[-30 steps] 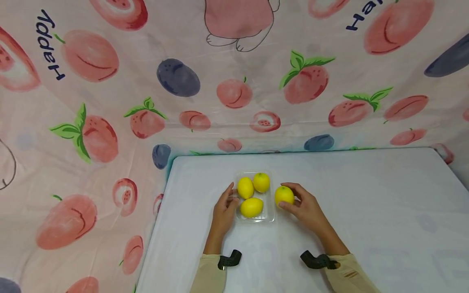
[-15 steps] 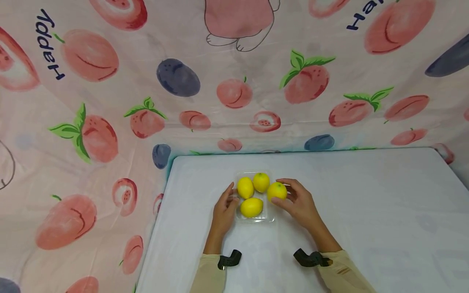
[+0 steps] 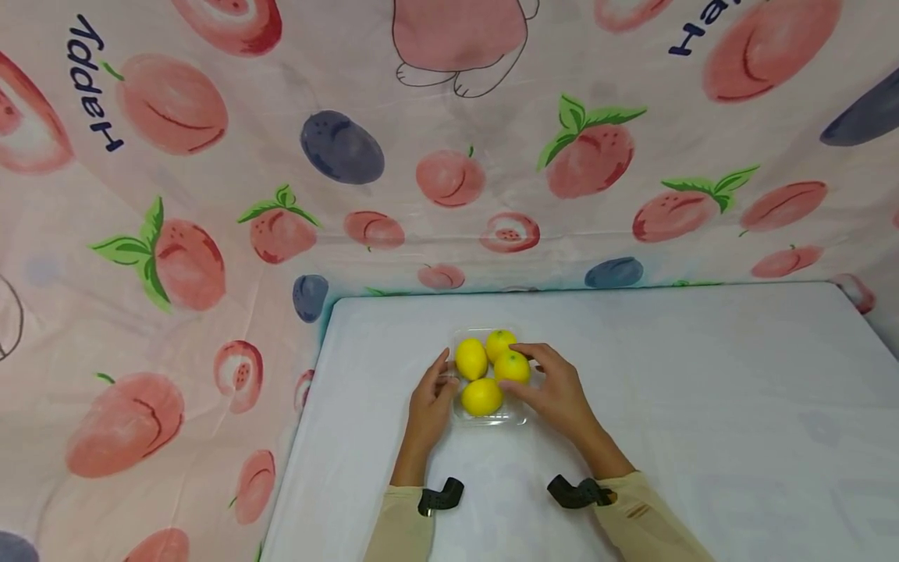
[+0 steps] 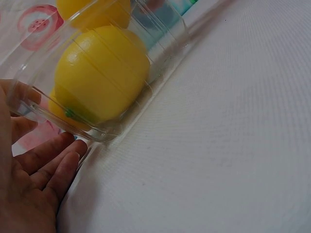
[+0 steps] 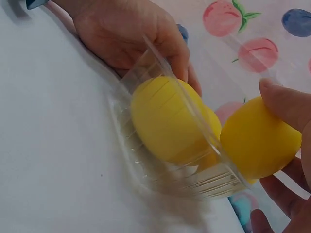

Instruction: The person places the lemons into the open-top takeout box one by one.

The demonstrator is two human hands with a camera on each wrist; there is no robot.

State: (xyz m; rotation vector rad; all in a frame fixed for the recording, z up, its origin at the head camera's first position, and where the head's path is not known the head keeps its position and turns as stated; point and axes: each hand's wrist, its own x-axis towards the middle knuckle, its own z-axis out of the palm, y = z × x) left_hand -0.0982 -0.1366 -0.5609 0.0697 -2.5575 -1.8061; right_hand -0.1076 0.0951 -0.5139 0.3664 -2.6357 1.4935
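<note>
A clear plastic container (image 3: 492,421) stands on the white table, with three yellow lemons inside: one at the left (image 3: 471,359), one at the back (image 3: 500,342) and one at the front (image 3: 482,398). My right hand (image 3: 559,392) pinches a fourth lemon (image 3: 512,368) between thumb and fingers. This lemon overlaps the container's right part in the head view; the right wrist view has it at the rim, beside another lemon. At the container's left side, my left hand (image 3: 428,406) rests its relaxed fingertips against the wall. The lower fingers (image 4: 62,174) lie nearly straight, just outside the plastic.
The white table (image 3: 702,406) stretches wide to the right, its back edge meeting a fruit-print cloth (image 3: 393,140) that hangs behind and at the left. A black strap mount (image 3: 441,496) sits on the left wrist and another black mount (image 3: 577,492) on the right.
My right hand has carried its lemon leftward, from beside the container to over its right part. The left hand and the container have stayed in place.
</note>
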